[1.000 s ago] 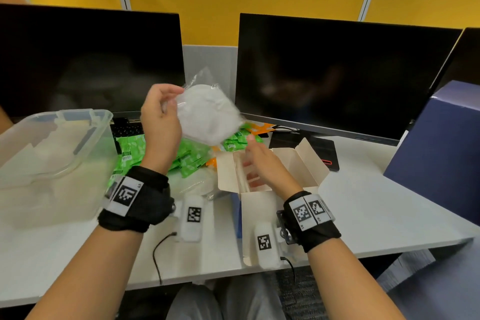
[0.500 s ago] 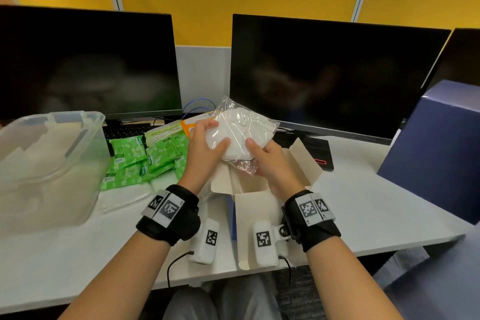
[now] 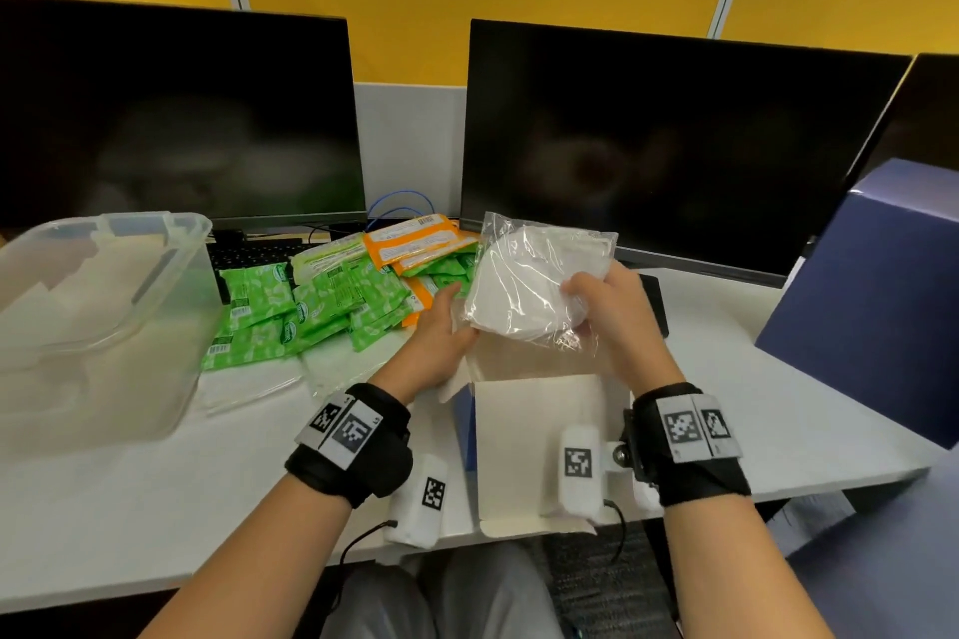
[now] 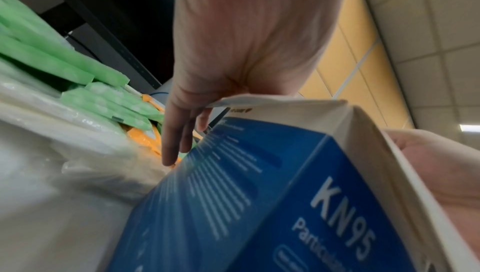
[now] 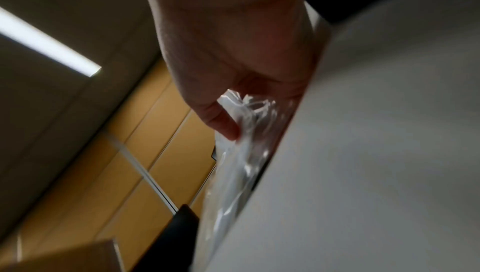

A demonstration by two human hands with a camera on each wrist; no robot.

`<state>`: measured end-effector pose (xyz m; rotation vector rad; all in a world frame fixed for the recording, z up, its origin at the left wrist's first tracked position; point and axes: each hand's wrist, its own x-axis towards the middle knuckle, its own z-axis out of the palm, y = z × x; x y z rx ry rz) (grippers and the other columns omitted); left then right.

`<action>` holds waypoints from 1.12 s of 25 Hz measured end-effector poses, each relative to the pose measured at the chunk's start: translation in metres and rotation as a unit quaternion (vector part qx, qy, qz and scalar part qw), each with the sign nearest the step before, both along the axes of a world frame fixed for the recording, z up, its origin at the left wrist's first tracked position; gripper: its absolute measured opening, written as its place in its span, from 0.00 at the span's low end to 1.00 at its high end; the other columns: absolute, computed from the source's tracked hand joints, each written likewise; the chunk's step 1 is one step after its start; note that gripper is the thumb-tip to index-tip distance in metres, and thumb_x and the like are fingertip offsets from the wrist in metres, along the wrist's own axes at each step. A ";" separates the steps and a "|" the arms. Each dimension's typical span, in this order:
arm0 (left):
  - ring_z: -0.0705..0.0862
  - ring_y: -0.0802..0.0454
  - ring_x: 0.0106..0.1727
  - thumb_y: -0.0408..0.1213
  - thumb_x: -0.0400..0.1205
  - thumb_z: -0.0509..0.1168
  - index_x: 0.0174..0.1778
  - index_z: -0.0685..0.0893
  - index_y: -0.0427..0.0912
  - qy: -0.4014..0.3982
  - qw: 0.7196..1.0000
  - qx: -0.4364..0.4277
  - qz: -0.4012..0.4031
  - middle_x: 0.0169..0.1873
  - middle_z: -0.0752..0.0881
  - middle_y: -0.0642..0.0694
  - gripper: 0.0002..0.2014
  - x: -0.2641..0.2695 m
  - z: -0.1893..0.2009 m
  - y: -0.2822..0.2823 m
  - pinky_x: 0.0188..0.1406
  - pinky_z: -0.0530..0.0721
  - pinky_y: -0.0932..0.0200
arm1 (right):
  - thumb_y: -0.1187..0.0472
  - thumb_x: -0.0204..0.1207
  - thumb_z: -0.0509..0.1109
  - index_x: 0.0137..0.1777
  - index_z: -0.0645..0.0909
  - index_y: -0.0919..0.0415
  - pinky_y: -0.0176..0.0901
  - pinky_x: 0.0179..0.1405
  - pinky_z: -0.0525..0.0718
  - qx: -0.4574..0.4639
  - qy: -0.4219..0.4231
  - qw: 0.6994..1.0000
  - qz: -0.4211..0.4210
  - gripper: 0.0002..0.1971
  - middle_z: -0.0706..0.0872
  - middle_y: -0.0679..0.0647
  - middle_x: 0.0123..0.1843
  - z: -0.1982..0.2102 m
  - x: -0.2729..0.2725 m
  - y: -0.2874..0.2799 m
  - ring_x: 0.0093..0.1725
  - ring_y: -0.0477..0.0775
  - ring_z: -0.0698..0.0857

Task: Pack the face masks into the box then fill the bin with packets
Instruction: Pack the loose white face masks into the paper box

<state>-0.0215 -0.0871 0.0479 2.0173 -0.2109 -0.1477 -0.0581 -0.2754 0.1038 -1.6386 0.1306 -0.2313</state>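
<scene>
A white face mask [image 3: 534, 285] in a clear wrapper hangs tilted just above the open mask box [image 3: 534, 410]. My right hand [image 3: 597, 296] pinches the wrapper's right edge, thumb on top; the right wrist view shows the same face mask [image 5: 233, 173] under the thumb of that right hand [image 5: 228, 120]. My left hand [image 3: 443, 322] lies with straight fingers against the box's left flap. In the left wrist view the left hand [image 4: 179, 139] points down beside the blue KN95 mask box [image 4: 259, 194]. Green packets [image 3: 290, 306] and orange packets [image 3: 415, 244] are piled left of the box.
A clear plastic bin [image 3: 171, 306] stands at the far left of the white table [image 3: 778, 405]. More wrapped masks [image 3: 259, 379] lie flat in front of the packets. Two dark monitors [image 3: 664, 145] fill the back. A large dark blue box [image 3: 872, 301] stands at the right.
The mask came down from high in my left hand, passed through both hands, and now hangs from my right hand alone above the box. My left hand dropped to the box's left flap.
</scene>
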 end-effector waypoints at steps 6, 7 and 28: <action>0.76 0.43 0.62 0.35 0.87 0.48 0.76 0.68 0.61 0.018 0.999 0.022 -0.023 0.75 0.67 0.39 0.23 0.000 0.003 0.000 0.55 0.74 0.56 | 0.64 0.78 0.64 0.58 0.80 0.50 0.40 0.36 0.80 -0.396 0.102 0.910 0.060 0.12 0.84 0.52 0.51 0.032 -0.016 -0.019 0.45 0.53 0.84; 0.77 0.43 0.59 0.34 0.87 0.46 0.75 0.70 0.61 0.019 0.999 0.024 -0.022 0.74 0.67 0.39 0.23 -0.001 0.004 -0.001 0.51 0.73 0.57 | 0.64 0.78 0.64 0.56 0.80 0.49 0.41 0.40 0.81 -0.458 0.133 0.874 0.096 0.12 0.85 0.52 0.52 0.036 -0.018 -0.016 0.46 0.53 0.83; 0.81 0.43 0.51 0.27 0.84 0.53 0.60 0.75 0.56 0.073 0.991 -0.109 0.013 0.59 0.80 0.41 0.18 -0.003 0.012 -0.002 0.41 0.81 0.54 | 0.62 0.83 0.57 0.69 0.74 0.58 0.47 0.59 0.77 -0.520 0.164 0.833 0.095 0.15 0.79 0.57 0.65 -0.018 0.009 0.011 0.61 0.57 0.79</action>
